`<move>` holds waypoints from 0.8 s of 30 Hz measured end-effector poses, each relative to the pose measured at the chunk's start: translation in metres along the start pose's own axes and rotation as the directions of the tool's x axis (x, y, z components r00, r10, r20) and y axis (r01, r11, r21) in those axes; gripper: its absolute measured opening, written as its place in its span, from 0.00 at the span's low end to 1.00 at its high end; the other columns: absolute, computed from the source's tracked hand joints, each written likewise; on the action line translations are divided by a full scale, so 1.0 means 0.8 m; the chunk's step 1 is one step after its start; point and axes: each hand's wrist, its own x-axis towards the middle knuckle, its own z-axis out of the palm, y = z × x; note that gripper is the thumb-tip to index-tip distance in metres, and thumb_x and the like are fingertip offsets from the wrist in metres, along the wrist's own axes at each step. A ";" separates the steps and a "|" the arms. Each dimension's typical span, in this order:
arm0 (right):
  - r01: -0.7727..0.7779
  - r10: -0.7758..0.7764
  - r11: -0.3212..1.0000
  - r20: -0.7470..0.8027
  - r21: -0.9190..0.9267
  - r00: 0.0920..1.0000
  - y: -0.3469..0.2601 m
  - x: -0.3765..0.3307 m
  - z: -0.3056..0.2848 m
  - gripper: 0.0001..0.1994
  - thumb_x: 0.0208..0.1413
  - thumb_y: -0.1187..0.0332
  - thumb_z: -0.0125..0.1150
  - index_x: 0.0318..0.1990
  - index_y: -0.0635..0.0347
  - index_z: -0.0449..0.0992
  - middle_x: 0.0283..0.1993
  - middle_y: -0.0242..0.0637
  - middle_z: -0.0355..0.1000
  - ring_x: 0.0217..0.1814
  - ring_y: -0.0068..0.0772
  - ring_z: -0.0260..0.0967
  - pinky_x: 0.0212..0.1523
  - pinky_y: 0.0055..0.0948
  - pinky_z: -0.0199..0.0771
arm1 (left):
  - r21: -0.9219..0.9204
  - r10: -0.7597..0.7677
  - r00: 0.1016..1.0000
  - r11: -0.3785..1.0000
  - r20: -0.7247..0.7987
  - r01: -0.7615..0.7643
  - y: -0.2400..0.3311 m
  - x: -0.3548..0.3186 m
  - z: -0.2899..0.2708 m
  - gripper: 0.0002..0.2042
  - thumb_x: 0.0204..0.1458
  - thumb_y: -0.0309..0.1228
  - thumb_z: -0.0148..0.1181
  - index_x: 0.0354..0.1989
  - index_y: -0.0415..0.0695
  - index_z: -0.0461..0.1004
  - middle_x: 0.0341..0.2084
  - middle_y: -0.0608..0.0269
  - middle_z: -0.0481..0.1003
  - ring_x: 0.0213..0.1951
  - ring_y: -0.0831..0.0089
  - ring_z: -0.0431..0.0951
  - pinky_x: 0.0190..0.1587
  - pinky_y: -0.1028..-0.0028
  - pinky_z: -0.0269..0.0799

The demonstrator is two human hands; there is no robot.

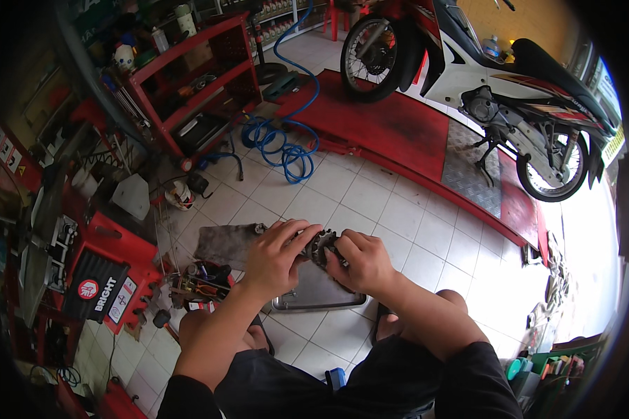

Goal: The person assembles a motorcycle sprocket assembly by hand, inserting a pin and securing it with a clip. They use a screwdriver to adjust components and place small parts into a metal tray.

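Observation:
Above a shallow metal tray (319, 305) on the floor, a round, dark metal part with a notched rim (322, 244) is gripped between both hands. My left hand (278, 253) closes on its left side, fingers bent over the top. On the opposite side, my right hand (364, 261) has its fingers curled and its thumb against the part. The fingers cover much of it, so its exact kind cannot be told. A grey, stained cloth (221, 244) lies flat beyond my left wrist, touching or close to the tray.
A red motorcycle lift (391, 133) bearing a white and red motorcycle (468, 84) stands ahead to the right. Coiled blue air hose (279, 143) lies beside a red tool cart (189, 84). Hand tools (206, 283) and a red machine (112, 265) are on my left.

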 end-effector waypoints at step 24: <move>0.066 -0.222 0.879 0.281 0.473 0.934 -0.006 0.006 -0.041 0.05 0.58 0.72 0.57 0.37 0.65 0.71 0.33 0.46 0.67 0.32 0.54 0.69 0.35 0.43 0.73 | -0.553 0.334 0.632 -0.308 0.699 0.774 -0.008 -0.046 -0.009 0.30 0.62 0.42 0.60 0.61 0.28 0.65 0.43 0.45 0.79 0.39 0.65 0.82 0.42 0.69 0.79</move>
